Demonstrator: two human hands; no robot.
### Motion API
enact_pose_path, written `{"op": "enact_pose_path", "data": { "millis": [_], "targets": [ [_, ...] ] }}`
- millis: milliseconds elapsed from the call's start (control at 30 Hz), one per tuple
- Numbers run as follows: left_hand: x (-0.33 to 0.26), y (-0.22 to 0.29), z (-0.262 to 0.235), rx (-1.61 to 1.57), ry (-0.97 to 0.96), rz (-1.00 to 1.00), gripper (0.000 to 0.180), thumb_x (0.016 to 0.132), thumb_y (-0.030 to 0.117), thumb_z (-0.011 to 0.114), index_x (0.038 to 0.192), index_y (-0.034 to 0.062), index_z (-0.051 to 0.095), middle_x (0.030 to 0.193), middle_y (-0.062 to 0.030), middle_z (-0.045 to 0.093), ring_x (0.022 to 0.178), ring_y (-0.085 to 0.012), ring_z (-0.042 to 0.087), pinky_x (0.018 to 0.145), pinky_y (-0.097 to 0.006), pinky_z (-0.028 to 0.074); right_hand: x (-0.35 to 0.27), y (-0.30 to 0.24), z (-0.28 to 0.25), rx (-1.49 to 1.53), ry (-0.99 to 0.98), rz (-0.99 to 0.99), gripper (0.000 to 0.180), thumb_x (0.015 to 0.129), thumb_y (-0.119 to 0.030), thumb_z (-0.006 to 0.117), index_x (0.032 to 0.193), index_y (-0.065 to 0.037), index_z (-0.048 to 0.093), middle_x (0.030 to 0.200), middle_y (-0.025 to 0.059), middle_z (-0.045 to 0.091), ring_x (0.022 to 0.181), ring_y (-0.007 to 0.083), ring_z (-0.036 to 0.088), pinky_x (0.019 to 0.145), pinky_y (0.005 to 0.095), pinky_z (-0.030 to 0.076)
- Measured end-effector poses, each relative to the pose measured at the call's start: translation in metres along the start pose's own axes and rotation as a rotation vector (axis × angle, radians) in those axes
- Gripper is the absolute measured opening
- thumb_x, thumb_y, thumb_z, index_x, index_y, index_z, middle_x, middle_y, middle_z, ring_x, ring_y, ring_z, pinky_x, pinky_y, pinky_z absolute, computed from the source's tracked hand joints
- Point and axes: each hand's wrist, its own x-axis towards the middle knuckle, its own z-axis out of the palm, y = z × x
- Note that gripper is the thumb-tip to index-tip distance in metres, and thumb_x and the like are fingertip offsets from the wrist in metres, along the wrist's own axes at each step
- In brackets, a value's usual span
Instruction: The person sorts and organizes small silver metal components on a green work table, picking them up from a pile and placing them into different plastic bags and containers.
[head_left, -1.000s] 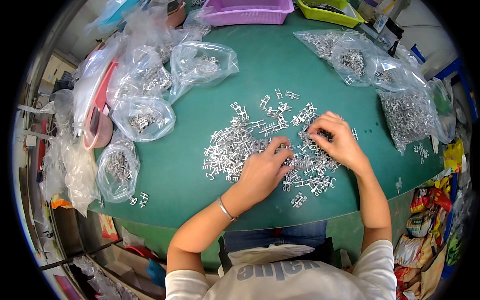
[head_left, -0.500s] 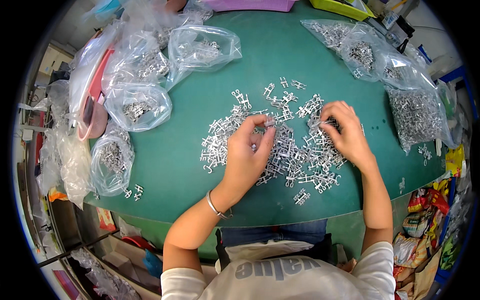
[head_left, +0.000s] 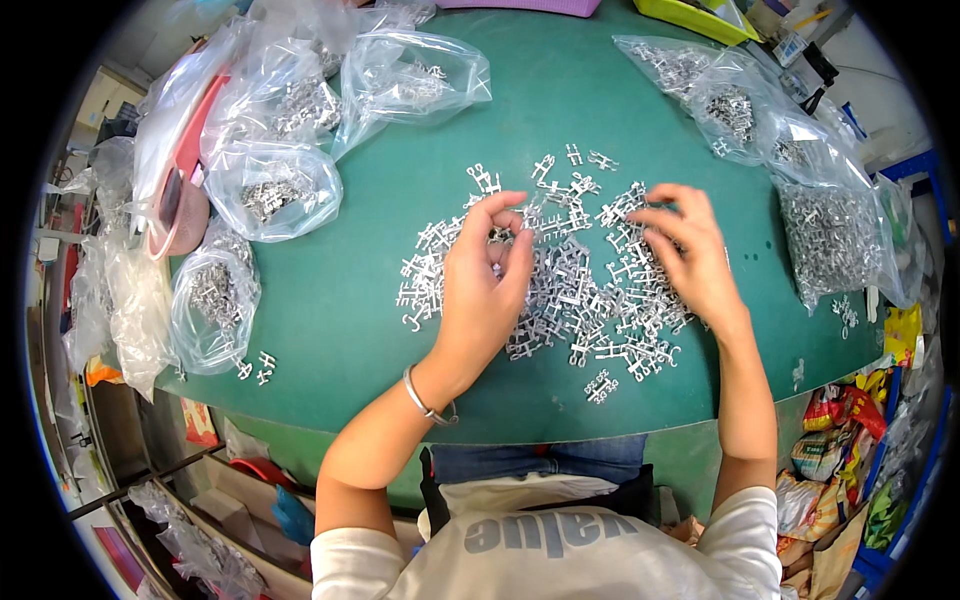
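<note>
Small silver-grey metal parts with hooked ends lie in a loose pile (head_left: 565, 285) on the green table. My left hand (head_left: 485, 270), a metal bangle at its wrist, hovers over the pile's left side. Its thumb and index finger are curled but apart. A metal part (head_left: 533, 213) shows right beside these fingertips; whether it touches them I cannot tell. My right hand (head_left: 690, 250) is above the pile's right side, fingers bent and spread, their tips close to the parts there. Nothing shows in its grip.
Clear plastic bags of similar parts stand on the left (head_left: 270, 195) and lie at the right (head_left: 835, 235). A pink scoop (head_left: 182, 220) rests among the left bags. Purple (head_left: 520, 5) and yellow-green (head_left: 695, 18) baskets are at the far edge. Several loose parts lie around.
The left thumb and index finger, which were pinched on a metal part, have come apart, and that hand sits slightly further left. The right fingers, earlier together at a part, have spread.
</note>
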Motion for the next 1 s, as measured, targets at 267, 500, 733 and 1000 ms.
{"op": "enact_pose_path", "data": {
  "millis": [267,500,733,1000],
  "targets": [
    [0.002,-0.003,-0.004,0.074,-0.064,0.011,0.023,0.084,-0.005,0.052,0.107,-0.0032,0.054,0.091,-0.0015,0.049,0.058,0.0008,0.042,0.050,-0.015,0.032,0.002,0.001,0.007,0.164,-0.046,0.007,0.008,0.079,0.001,0.057,0.087,-0.003,0.057,0.100,0.0060,0.057,0.097,0.0209,0.053,0.084,0.0338,0.039],
    [0.006,-0.009,-0.008,0.167,-0.090,0.173,0.018,0.086,-0.002,0.052,0.103,-0.0033,0.057,0.089,-0.0013,0.052,0.057,-0.0003,0.042,0.049,-0.017,0.033,0.002,0.001,-0.002,1.377,0.086,0.493,0.018,0.089,-0.004,0.049,0.105,0.002,0.053,0.081,0.0027,0.050,0.066,0.0099,0.047,0.060,0.0234,0.040],
    [0.005,-0.003,-0.006,0.215,-0.110,0.064,0.018,0.087,-0.001,0.052,0.103,-0.0021,0.057,0.092,-0.0019,0.058,0.057,-0.0002,0.043,0.050,-0.017,0.035,-0.006,-0.005,0.002,0.344,-0.226,0.084,0.018,0.075,-0.007,0.067,0.093,-0.005,0.065,0.083,0.0031,0.047,0.073,0.0134,0.045,0.066,0.0263,0.037],
    [0.006,-0.005,-0.007,0.201,-0.124,0.083,0.017,0.087,0.000,0.052,0.102,-0.0018,0.058,0.093,-0.0031,0.060,0.060,-0.0006,0.046,0.051,-0.017,0.037,-0.004,-0.005,0.002,0.664,-0.210,0.210,0.013,0.074,-0.006,0.067,0.080,-0.003,0.056,0.089,0.0039,0.048,0.084,0.0161,0.048,0.076,0.0283,0.038]
  ]
}}
